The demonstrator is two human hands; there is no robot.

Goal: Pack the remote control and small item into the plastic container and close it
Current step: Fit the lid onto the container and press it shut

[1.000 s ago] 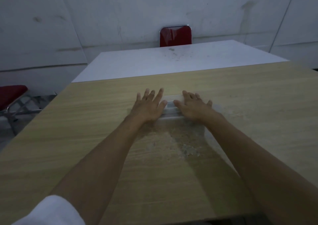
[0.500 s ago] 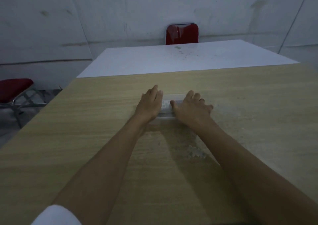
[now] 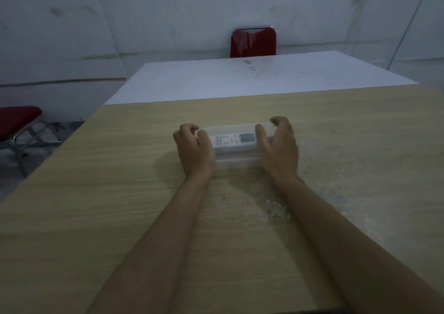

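A clear plastic container [image 3: 236, 163] with its lid on lies on the wooden table [image 3: 120, 193]. Through the lid I see a white remote control [image 3: 234, 141] with buttons and a small screen. My left hand [image 3: 193, 149] is curled around the container's left end. At the right end my right hand [image 3: 278, 145] cups the container, thumb on the lid and fingers bent over the far corner. The small item is not visible.
A white table [image 3: 252, 78] adjoins the far edge of the wooden one, with a red chair [image 3: 253, 42] behind it. Another red chair [image 3: 16, 124] stands at the left. A worn, scuffed patch [image 3: 276, 210] marks the wood near my right forearm.
Both hands lay flat on top of the lid, close together. They have slid apart to the container's two ends and curled around it, uncovering the remote.
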